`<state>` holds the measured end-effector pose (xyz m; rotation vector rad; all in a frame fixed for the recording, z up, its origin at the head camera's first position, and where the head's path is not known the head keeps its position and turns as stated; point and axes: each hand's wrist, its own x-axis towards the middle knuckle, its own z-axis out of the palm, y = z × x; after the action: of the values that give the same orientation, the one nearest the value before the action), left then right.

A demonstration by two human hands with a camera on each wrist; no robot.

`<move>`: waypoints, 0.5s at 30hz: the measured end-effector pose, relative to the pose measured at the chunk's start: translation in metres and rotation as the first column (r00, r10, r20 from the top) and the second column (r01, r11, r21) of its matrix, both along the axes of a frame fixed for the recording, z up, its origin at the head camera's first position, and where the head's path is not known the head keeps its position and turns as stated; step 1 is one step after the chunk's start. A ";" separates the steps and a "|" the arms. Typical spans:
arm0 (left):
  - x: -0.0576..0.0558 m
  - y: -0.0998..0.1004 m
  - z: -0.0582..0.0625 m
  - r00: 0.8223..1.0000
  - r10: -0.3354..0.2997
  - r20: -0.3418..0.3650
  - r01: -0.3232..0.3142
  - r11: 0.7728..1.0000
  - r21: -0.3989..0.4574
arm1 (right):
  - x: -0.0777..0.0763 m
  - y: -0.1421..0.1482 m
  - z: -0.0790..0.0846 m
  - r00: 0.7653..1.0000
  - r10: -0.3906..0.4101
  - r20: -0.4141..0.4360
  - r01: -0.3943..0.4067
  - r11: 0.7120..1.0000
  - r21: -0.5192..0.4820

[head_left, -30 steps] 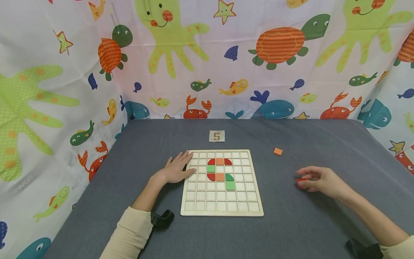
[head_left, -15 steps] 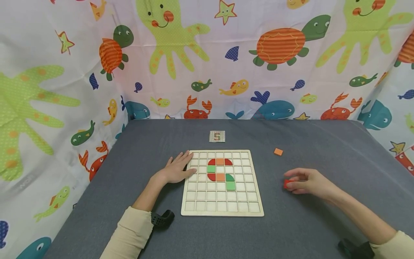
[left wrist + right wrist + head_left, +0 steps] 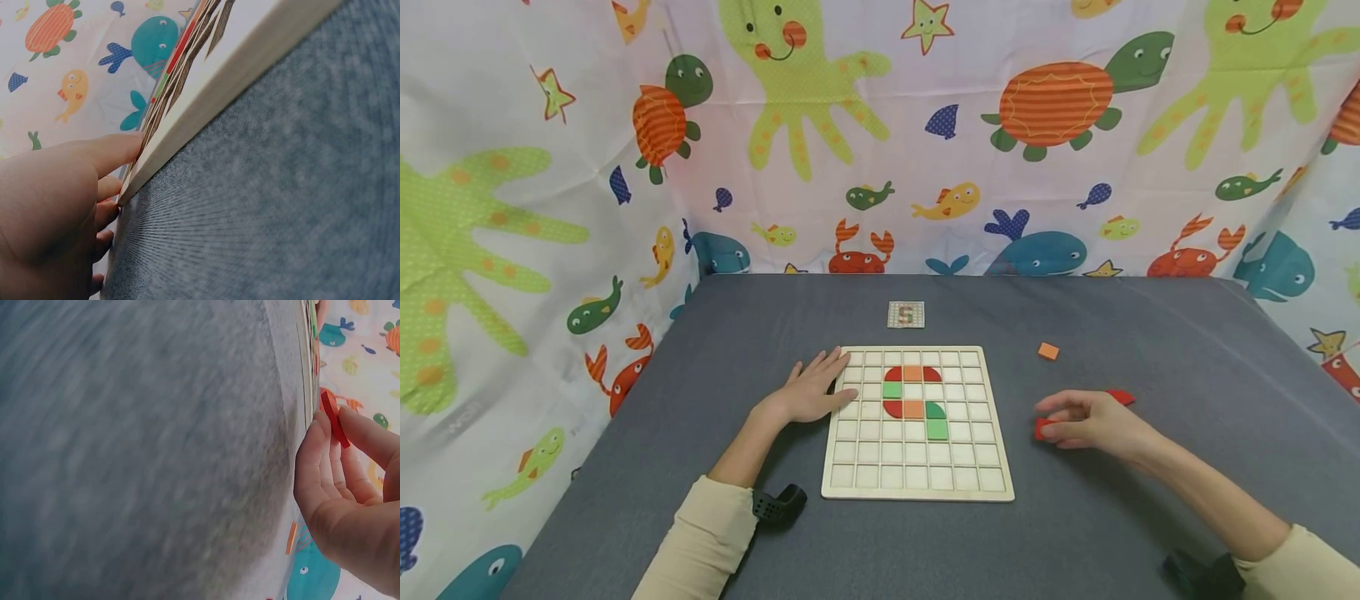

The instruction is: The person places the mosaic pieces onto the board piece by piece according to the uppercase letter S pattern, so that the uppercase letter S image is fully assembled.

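Note:
My left hand (image 3: 808, 392) rests with spread, straight fingers on the left edge of a pale wooden grid board (image 3: 917, 490). In the left wrist view its thumb (image 3: 122, 150) lies along the board's rim. To the right of the board, my right hand (image 3: 1097, 423) pinches a small red tile (image 3: 335, 419) between thumb and fingertips, above the cloth. Set into the board is a curved figure of red rounded tiles (image 3: 892, 409), orange squares (image 3: 913, 374) and green pieces (image 3: 937, 429). Another red tile (image 3: 1122, 397) lies just behind the right hand, partly covered by it.
A loose orange tile (image 3: 1048, 351) lies right of the board's far corner. Behind the board is a small card (image 3: 906, 314) printed with a similar figure on a grid. A grey cloth (image 3: 760, 317) covers the table, and a sea-animal curtain (image 3: 925, 167) surrounds it.
My right hand has moved left toward the board with the red tile in its fingers, uncovering another red tile behind it. The left hand has stayed on the board.

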<state>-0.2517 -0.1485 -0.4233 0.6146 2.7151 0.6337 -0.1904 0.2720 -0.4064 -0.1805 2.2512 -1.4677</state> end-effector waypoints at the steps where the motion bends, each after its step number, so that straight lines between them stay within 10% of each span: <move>1: 0.000 0.000 -0.001 1.000 0.000 0.001 0.000 1.000 0.003 | 0.000 -0.002 0.000 1.000 0.006 0.002 -0.006 1.000 -0.008; 15: -0.002 -0.001 -0.002 1.000 0.003 0.005 -0.003 1.000 -0.004 | -0.003 -0.029 0.001 0.997 0.065 0.034 -0.062 0.994 -0.089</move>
<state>-0.2533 -0.1498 -0.4257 0.6077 2.7121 0.6298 -0.1936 0.2430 -0.4049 -0.2476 2.1338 -1.5245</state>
